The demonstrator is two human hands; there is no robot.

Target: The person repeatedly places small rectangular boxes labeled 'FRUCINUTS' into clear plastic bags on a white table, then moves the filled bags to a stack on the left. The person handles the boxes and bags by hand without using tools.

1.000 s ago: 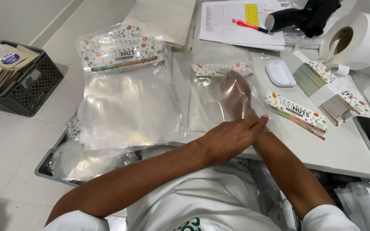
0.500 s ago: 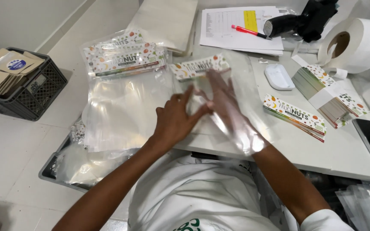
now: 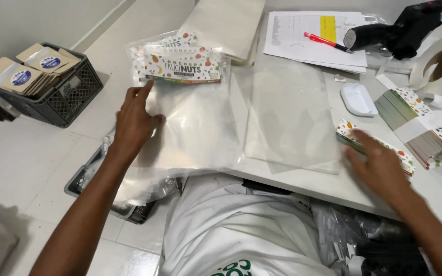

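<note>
the left hand (image 3: 135, 121) lies flat and open on the stack of clear bags with printed header cards (image 3: 190, 117) at the table's left edge, so several look finished. the right hand (image 3: 379, 164), loosely open and gripping nothing, touches the loose header cards (image 3: 372, 145) near the front edge. one bare clear bag (image 3: 290, 115) waits between, with open table (image 3: 308, 186) around it.

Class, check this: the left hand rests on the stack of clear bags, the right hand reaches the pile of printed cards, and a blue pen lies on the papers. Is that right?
Not quite. In the head view the pen on the papers is red, not blue. The left hand does rest on the clear bags, and the right hand reaches the printed cards.
</note>
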